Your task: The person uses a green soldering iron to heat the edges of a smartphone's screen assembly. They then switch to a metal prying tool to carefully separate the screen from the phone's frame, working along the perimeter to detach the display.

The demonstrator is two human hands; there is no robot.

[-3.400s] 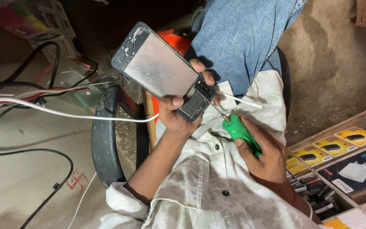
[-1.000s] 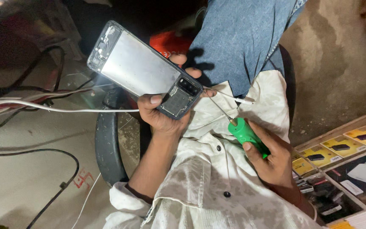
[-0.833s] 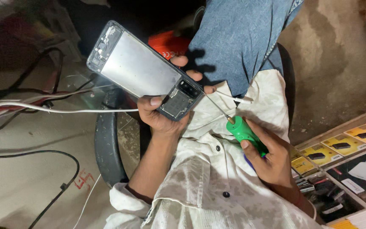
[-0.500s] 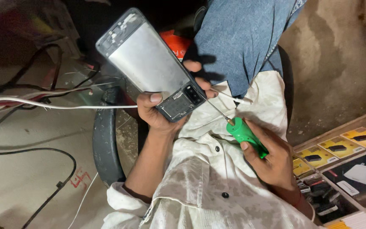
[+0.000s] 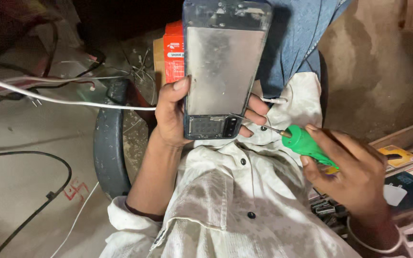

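A person seated low over a cluttered floor is holding an opened phone frame (image 5: 218, 67) upright in front of the chest, its bare metal plate facing the camera and its top edge reaching the top of the picture. The left hand (image 5: 175, 117) is gripping the frame's lower end — thumb pressed on the left edge, fingers (image 5: 256, 106) wrapping round from behind on the right. The right hand (image 5: 354, 174) is closed around the green handle of a small screwdriver (image 5: 307, 143), and the thin metal shaft is slanting up and left so that its tip is meeting the dark lower section of the frame, just beside the left hand's fingertips.

The person is wearing a soiled white buttoned shirt (image 5: 235, 200) and a thin bangle (image 5: 374, 243) on the right wrist. Behind the frame, blue denim (image 5: 297, 43) is filling the upper middle, with a red carton (image 5: 174, 52) just to the left of the phone. A white cable (image 5: 63, 100) is running in from the left edge towards the left hand, black cables (image 5: 34, 205) are curling across the pale floor, and a grey rounded rim (image 5: 108, 143) is standing beside the left forearm. At the right edge, boxed phone accessories (image 5: 409, 181) are lying in a tray — near the right hand.
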